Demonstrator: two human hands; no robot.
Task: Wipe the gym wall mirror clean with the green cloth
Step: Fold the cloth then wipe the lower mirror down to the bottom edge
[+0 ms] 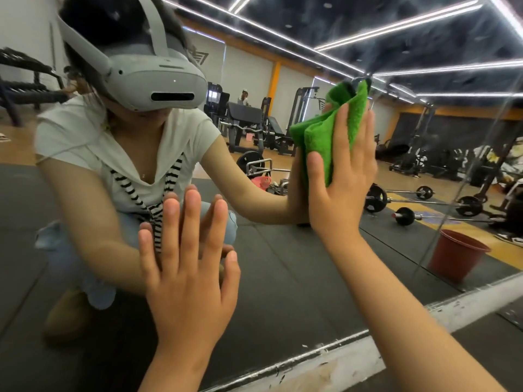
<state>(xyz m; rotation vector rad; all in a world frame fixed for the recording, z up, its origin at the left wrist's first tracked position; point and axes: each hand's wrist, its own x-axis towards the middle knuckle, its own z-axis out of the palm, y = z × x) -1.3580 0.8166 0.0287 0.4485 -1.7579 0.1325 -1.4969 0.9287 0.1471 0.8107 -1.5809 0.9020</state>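
Both my hands lie flat on the mirror: my left hand, bare with fingers spread, may leave fresh prints on it; farther up, my right hand presses the bunched green cloth, ungripped, which could slip out mid-stroke.

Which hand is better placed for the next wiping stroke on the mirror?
Right. The right hand presses the green cloth flat against the mirror, while the left hand lies bare on it with straight fingers, likely just bracing.
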